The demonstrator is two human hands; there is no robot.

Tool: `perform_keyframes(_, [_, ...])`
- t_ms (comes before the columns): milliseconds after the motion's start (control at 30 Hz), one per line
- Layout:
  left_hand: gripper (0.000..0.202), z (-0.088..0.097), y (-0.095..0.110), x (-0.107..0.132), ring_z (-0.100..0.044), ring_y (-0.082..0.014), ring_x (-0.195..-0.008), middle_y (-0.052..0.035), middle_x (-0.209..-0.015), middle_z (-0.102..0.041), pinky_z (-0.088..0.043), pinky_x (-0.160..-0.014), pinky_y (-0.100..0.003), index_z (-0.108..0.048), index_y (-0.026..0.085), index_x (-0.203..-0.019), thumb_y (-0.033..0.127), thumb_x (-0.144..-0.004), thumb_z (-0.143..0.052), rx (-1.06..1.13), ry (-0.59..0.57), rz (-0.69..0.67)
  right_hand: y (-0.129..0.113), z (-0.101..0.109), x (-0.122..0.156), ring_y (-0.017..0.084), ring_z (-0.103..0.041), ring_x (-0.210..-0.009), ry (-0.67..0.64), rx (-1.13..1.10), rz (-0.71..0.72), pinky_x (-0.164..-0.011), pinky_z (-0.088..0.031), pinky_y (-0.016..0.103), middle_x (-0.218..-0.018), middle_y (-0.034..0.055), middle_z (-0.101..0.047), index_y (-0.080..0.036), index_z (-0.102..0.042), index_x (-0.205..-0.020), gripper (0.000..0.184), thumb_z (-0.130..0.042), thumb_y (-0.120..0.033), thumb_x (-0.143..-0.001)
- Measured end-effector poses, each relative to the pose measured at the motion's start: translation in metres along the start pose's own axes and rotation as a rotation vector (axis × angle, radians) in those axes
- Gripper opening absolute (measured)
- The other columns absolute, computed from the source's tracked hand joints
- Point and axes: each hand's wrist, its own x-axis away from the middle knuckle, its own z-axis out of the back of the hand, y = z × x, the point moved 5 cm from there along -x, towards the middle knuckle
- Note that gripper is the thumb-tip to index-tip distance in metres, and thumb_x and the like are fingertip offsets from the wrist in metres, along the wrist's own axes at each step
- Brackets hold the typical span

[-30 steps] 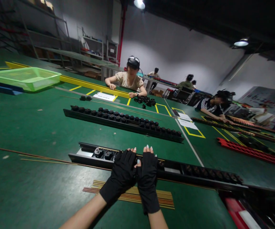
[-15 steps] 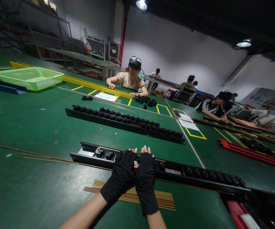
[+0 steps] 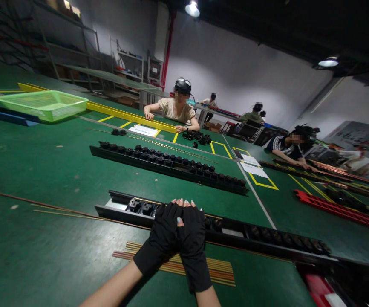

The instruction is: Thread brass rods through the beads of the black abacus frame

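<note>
My left hand (image 3: 163, 232) and my right hand (image 3: 193, 238), both in black fingerless gloves, lie side by side on a long black rail (image 3: 261, 238) near me. Their fingers reach forward over the rail's channel, pressed close together, and the fingertips touch it. The left thumb overlaps the right hand. Small black roller parts (image 3: 139, 207) sit in the rail just left of my hands, and more fill its right end. A flat bundle of thin copper-coloured rods (image 3: 218, 268) lies under my wrists.
A second black rail (image 3: 171, 164) filled with rollers lies further back. Long thin rods (image 3: 44, 207) stretch to the left. A green basket (image 3: 40, 104) stands far left. A person (image 3: 174, 108) sits opposite beside loose black parts (image 3: 197, 136); a red rail (image 3: 338, 204) lies right.
My fingertips have drawn closer together and bent down onto the rail; before, the two hands' fingers pointed up slightly apart. The view has shifted a little.
</note>
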Motion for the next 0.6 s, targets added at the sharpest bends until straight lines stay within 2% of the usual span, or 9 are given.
perform_keyframes(100, [0.058, 0.006, -0.008, 0.0, -0.044, -0.029, -0.133, -0.0167, -0.137, -0.056, -0.029, -0.11, -0.047, -0.039, 0.007, -0.142, 0.02, -0.086, -0.045, -0.039, 0.05, 0.016, 0.0, -0.001, 0.001, 0.026, -0.048, -0.131, 0.016, 0.007, 0.017, -0.11, -0.037, 0.05, -0.135, 0.0135, -0.06, -0.019, -0.052, -0.139, 0.048, -0.038, -0.026, -0.093])
perform_keyframes(333, [0.056, 0.008, -0.017, 0.001, -0.052, -0.0322, -0.124, -0.0175, -0.134, -0.059, -0.025, -0.112, -0.052, -0.044, 0.008, -0.139, 0.023, -0.085, -0.048, -0.086, 0.049, -0.03, -0.007, 0.005, 0.0, 0.026, -0.051, -0.129, 0.092, 0.074, 0.08, -0.107, -0.039, 0.046, -0.131, 0.0167, -0.062, -0.007, -0.056, -0.132, 0.044, -0.04, -0.027, -0.096])
perform_keyframes(433, [0.055, 0.01, -0.015, 0.0, -0.053, -0.0322, -0.124, -0.0186, -0.133, -0.059, -0.027, -0.111, -0.052, -0.046, 0.007, -0.137, 0.022, -0.085, -0.047, -0.056, 0.045, -0.053, -0.008, 0.006, -0.001, 0.025, -0.05, -0.129, 0.09, 0.084, 0.078, -0.109, -0.037, 0.045, -0.132, 0.0157, -0.062, -0.007, -0.055, -0.132, 0.043, -0.042, -0.028, -0.096])
perform_keyframes(600, [0.045, 0.028, -0.018, -0.005, -0.048, -0.0307, -0.13, -0.0177, -0.134, -0.059, -0.023, -0.114, -0.055, -0.055, 0.011, -0.129, 0.02, -0.085, -0.045, -0.029, 0.142, 0.009, -0.008, 0.01, -0.001, 0.024, -0.05, -0.129, 0.134, 0.035, 0.089, -0.108, -0.035, 0.043, -0.13, 0.0137, -0.063, -0.009, -0.054, -0.132, 0.042, -0.043, -0.028, -0.096])
